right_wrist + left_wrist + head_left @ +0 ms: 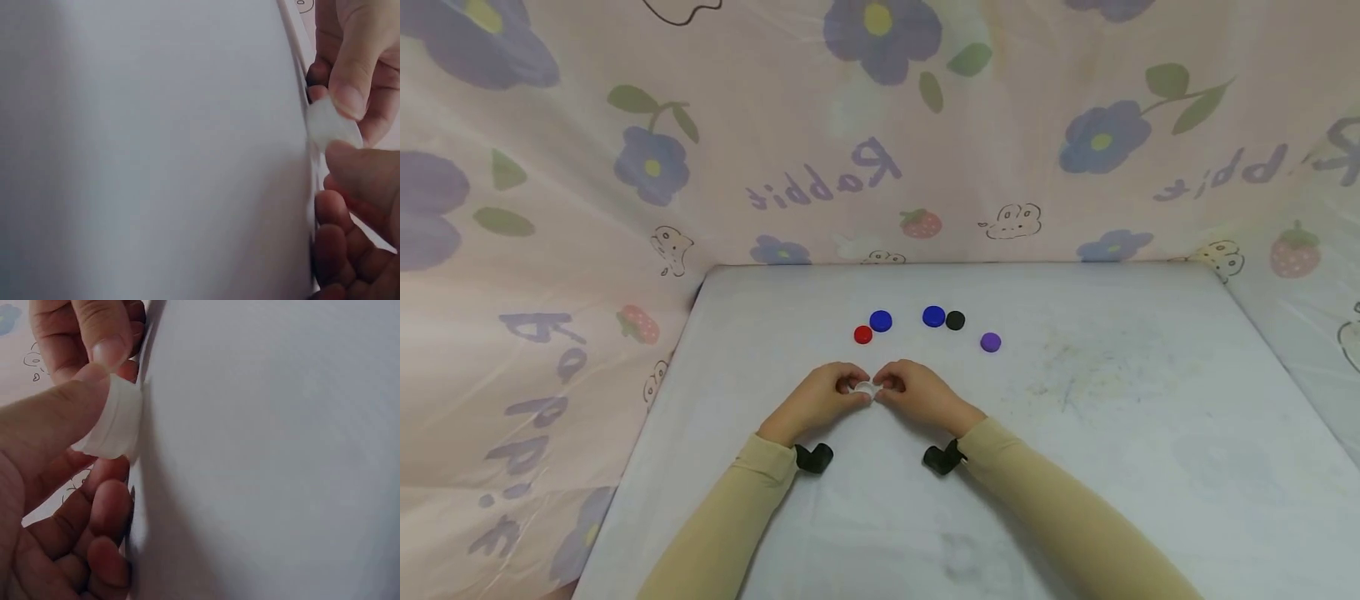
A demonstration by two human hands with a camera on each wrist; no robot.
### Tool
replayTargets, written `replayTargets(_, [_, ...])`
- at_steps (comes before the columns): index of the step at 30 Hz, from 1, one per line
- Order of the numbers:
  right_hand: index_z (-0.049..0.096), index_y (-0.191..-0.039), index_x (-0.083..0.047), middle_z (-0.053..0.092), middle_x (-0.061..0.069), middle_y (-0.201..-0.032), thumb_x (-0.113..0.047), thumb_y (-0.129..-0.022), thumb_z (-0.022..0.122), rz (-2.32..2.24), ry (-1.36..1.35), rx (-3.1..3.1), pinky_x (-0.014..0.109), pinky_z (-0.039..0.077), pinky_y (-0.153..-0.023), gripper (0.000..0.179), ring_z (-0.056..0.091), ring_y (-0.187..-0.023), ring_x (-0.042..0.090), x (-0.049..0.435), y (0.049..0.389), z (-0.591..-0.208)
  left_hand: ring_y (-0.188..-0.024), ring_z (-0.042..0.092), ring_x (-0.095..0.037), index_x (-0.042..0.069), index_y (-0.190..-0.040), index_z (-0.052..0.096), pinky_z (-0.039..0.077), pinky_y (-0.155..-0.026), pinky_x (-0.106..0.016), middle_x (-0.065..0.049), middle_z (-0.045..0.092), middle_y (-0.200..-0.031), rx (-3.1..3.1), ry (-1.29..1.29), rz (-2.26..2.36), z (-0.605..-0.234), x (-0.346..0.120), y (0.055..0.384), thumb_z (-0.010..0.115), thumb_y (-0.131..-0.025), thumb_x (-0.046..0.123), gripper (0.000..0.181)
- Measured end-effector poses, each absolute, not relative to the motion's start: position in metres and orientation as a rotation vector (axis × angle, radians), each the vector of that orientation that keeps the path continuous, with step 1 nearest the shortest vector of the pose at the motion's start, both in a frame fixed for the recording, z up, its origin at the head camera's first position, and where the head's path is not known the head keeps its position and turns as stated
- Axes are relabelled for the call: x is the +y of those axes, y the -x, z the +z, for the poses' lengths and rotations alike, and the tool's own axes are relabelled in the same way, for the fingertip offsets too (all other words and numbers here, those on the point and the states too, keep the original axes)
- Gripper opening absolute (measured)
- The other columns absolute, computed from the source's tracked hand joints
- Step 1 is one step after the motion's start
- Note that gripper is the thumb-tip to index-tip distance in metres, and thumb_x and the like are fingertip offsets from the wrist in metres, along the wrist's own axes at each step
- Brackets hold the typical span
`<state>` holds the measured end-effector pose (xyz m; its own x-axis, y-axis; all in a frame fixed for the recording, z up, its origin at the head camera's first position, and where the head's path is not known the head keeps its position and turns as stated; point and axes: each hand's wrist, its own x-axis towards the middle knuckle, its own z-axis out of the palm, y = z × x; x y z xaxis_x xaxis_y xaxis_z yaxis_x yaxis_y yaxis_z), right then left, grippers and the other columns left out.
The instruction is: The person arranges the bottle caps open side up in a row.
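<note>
Nearest: two tan sleeves (1075, 517) reach in over a white table (865, 533). A black device (815, 457) sits at the left wrist, a second device (942, 458) at the right.

Left hand (823, 396): thumb and forefinger pinch one side of a white cap (867, 387); remaining fingers curl loosely beneath, touching one another. Right hand (925, 394): thumb and finger pinch the opposite side, other fingers bent in. The cap sits between the two sets of fingertips, low over the table; contact with the surface cannot be told. Judgement: the opposed pinch steadies so small a piece and leaves its rim visible from above.

Containers: only the cap shows a hollow. Contents, if any, and whether its base is closed: cannot tell.

Beyond the hands, a loose arc, probably set there for easy reach: red disc (862, 335) just beside the left blue disc (881, 321); purple disc (991, 342) apart at right; right blue disc (934, 316) just beside a black disc (955, 320). All lie flat.

Farthest: printed backdrop (970, 133).
</note>
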<state>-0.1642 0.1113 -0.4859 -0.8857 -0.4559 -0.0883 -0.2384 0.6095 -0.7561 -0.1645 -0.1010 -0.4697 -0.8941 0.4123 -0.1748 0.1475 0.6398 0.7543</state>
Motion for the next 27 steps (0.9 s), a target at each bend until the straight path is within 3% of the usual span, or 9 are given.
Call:
replayTargets(10, [0.065,-0.109,-0.015,0.059,-0.007,-0.081,-0.023,-0.093,0.067,-1.071,0.539,2.614,0.029,0.045,-0.072,0.018,0.054,-0.076,0.012,0.086,0.171,-0.479,-0.088,0.057,-0.014,0.014,-0.113,0.064,0.047,-0.080,-0.034,0.002,0.062,-0.098,2.629,-0.369,1.172,-0.470,-0.114,0.166,0.069,-0.091,0.027,0.026])
replayTargets(16, [0.064,-0.109,-0.013,0.059,-0.007,-0.081,-0.022,-0.092,0.068,-1.062,0.540,2.620,0.027,0.045,-0.070,0.020,0.054,-0.075,0.011,0.079,0.174,-0.481,-0.085,0.056,-0.013,0.014,-0.117,0.064,0.047,-0.075,-0.033,0.003,0.061,-0.099,2.607,-0.345,1.129,-0.467,-0.122,0.164,0.073,-0.088,0.026,0.032])
replayTargets(22, [0.061,-0.119,-0.012,0.059,-0.007,-0.082,-0.021,-0.092,0.067,-1.073,0.517,2.626,0.028,0.045,-0.069,0.029,0.053,-0.074,0.012,0.078,0.171,-0.481,-0.083,0.054,-0.015,0.012,-0.118,0.064,0.046,-0.072,-0.031,0.001,0.060,-0.101,2.605,-0.354,1.100,-0.469,-0.123,0.165,0.075,-0.086,0.023,0.036])
replayTargets(27, [0.063,-0.116,-0.013,0.059,-0.008,-0.082,-0.020,-0.092,0.067,-1.064,0.538,2.645,0.028,0.046,-0.072,0.025,0.054,-0.076,0.011,0.076,0.169,-0.480,-0.084,0.053,-0.016,0.012,-0.118,0.065,0.046,-0.072,-0.033,-0.001,0.059,-0.101,2.616,-0.362,1.093,-0.468,-0.123,0.165,0.074,-0.086,0.020,0.034])
